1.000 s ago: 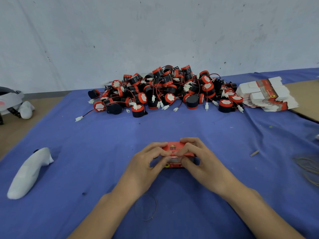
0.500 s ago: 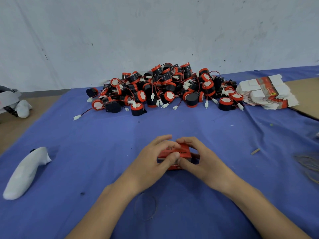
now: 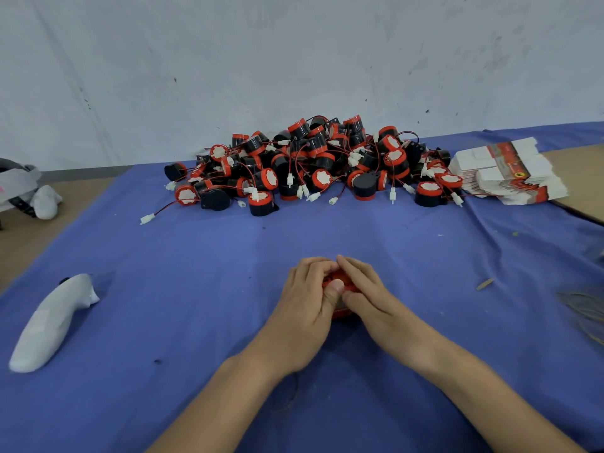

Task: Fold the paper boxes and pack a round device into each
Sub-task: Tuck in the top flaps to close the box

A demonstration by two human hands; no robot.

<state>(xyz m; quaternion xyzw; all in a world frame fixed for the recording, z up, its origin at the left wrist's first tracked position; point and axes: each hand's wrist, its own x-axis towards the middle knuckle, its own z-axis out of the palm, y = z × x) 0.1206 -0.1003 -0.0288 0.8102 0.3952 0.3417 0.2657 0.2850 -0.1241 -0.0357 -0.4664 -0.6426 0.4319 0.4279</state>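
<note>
Paper box [image 3: 340,278], red and small, sits low over the near middle of the blue-covered worktop [image 3: 228,256], almost wholly hidden between both hands. The left hand [image 3: 305,302] wraps it from the left with its thumb pressed on the top face. The right hand [image 3: 371,297] lays its fingers over the far edge and closes on it from the right. Each grip is narrow and holds the box. Whether a device is already inside cannot be told.

The likely step is tucking or pressing a flap shut. With so much of the thin card covered and squeezed from both sides, too hard a press could buckle a wall or crease the flap so it springs open.

At the far side lies the heap of round devices [image 3: 313,165], their wires crossing. Pulling one out may drag its neighbours along. The stack of flat boxes [image 3: 510,171] waits far right.
</note>
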